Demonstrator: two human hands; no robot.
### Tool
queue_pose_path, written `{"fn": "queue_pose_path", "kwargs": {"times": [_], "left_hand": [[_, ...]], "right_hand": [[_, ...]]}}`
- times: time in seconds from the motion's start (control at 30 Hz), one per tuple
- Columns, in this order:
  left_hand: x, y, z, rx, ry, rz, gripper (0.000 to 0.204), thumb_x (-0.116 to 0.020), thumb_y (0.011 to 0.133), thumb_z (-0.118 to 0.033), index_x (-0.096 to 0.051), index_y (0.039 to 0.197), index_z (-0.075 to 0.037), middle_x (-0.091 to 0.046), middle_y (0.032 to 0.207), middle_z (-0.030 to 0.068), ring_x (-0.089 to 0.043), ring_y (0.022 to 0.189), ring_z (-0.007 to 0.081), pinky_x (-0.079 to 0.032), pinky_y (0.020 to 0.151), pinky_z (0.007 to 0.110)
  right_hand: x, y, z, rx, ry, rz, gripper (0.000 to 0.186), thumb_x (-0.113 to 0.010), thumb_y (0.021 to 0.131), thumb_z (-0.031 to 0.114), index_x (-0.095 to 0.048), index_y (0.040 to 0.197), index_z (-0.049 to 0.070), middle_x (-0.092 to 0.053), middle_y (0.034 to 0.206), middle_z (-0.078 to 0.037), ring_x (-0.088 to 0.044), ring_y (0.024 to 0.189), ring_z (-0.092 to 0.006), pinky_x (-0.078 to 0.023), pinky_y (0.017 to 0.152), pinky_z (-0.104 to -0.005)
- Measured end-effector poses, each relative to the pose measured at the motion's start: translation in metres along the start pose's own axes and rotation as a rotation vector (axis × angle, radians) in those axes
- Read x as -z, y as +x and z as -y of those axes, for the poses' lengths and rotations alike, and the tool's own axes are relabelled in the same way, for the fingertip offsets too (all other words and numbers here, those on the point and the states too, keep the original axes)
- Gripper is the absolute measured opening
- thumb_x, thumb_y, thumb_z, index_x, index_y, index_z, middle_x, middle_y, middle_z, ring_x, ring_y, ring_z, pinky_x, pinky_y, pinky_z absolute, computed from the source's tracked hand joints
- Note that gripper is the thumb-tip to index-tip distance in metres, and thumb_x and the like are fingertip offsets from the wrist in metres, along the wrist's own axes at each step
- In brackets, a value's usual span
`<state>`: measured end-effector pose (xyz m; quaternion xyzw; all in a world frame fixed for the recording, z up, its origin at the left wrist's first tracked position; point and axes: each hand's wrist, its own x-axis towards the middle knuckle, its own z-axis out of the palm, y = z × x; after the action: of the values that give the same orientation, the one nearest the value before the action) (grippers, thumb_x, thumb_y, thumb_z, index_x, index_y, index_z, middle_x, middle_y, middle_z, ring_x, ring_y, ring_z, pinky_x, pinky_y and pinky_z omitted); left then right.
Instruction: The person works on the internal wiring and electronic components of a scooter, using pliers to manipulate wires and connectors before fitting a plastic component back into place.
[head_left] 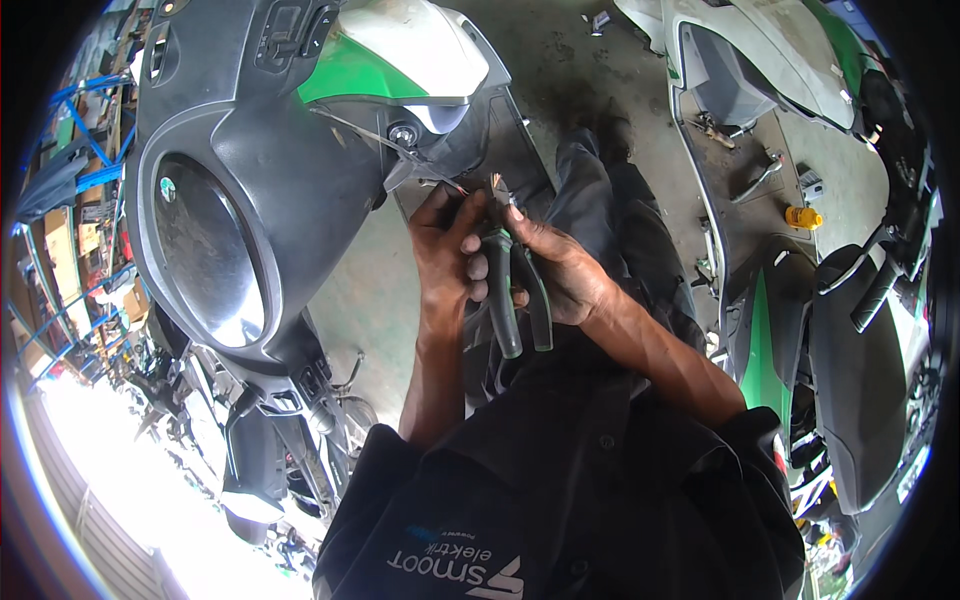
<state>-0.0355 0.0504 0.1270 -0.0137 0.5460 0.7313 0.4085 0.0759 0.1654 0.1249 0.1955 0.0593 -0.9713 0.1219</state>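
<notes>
The dark shirt bears white lettering on 2 lines, 1 angular white emblem and smaller print, partly blue. The glossy oval panel carries 1 round badge, too small to read.

Loc. type: scooter repair wkshp. Indicators: multiple green/white scooters, pliers, bare wire ends, blue-framed storage rack, stained flr.

Pliers — metal head, matt plastic-looking handles; glossy white scooter panel; dark matt cloth shirt.
</notes>
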Motion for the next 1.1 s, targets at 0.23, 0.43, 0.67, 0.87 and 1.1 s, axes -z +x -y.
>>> {"fn": "queue_pose_path", "kwargs": {"times": [0.23, 0.43, 0.67, 0.87, 1.1], "left_hand": [[0.007, 0.009, 0.008, -0.301, 0.340, -0.035, 0.014, -0.061, 0.100, -0.008, -0.065, 0.111, 0.000, -0.066, 0.075, 0.0014, -0.061, 0.053, 0.0104, -0.048, 0.043, 0.027], [-0.006, -0.005, -0.006, -0.119, 0.043, 0.022, 0.016, -0.055, 0.104, -0.008, -0.062, 0.112, 0.004, -0.065, 0.073, 0.0015, -0.059, 0.046, 0.0107, -0.049, 0.037, 0.027], [-0.001, 0.001, 0.002, -0.199, 0.224, -0.070, 0.005, -0.066, 0.096, -0.005, -0.068, 0.098, 0.000, -0.070, 0.088, 0.0026, -0.061, 0.074, 0.0068, -0.048, 0.065, 0.023], [-0.008, -0.007, -0.003, -0.206, 0.199, -0.100, 0.006, -0.067, 0.096, -0.006, -0.069, 0.098, 0.000, -0.069, 0.088, 0.0011, -0.060, 0.077, 0.0064, -0.048, 0.070, 0.023], [-0.003, -0.006, 0.006, -0.266, 0.228, -0.135, 0.013, -0.068, 0.095, -0.010, -0.069, 0.101, 0.001, -0.072, 0.091, 0.0074, -0.066, 0.086, 0.0149, -0.048, 0.084, 0.028]], "right_hand": [[-0.006, -0.001, 0.000, -0.025, 0.064, 0.037, 0.054, -0.049, 0.104, 0.053, -0.057, 0.122, 0.003, -0.062, 0.089, -0.006, -0.065, 0.081, -0.0218, -0.053, 0.064, -0.0291], [-0.015, -0.003, 0.001, -0.023, 0.089, 0.105, 0.048, -0.054, 0.103, 0.051, -0.060, 0.119, 0.006, -0.055, 0.081, -0.002, -0.057, 0.078, -0.0187, -0.052, 0.069, -0.0375], [-0.030, -0.005, 0.003, -0.023, 0.094, 0.019, 0.041, -0.059, 0.101, 0.048, -0.060, 0.113, 0.008, -0.050, 0.076, 0.003, -0.054, 0.068, -0.0134, -0.048, 0.060, -0.0344], [-0.035, -0.009, 0.012, 0.072, 0.150, -0.082, 0.040, -0.061, 0.098, 0.052, -0.059, 0.100, 0.013, -0.045, 0.069, 0.006, -0.048, 0.060, -0.0109, -0.045, 0.059, -0.0322], [0.061, -0.010, 0.059, 0.310, 0.081, -0.295, 0.029, -0.046, 0.106, 0.028, -0.051, 0.124, 0.005, -0.070, 0.101, -0.014, -0.069, 0.097, -0.0290, -0.057, 0.080, -0.0395]]}}
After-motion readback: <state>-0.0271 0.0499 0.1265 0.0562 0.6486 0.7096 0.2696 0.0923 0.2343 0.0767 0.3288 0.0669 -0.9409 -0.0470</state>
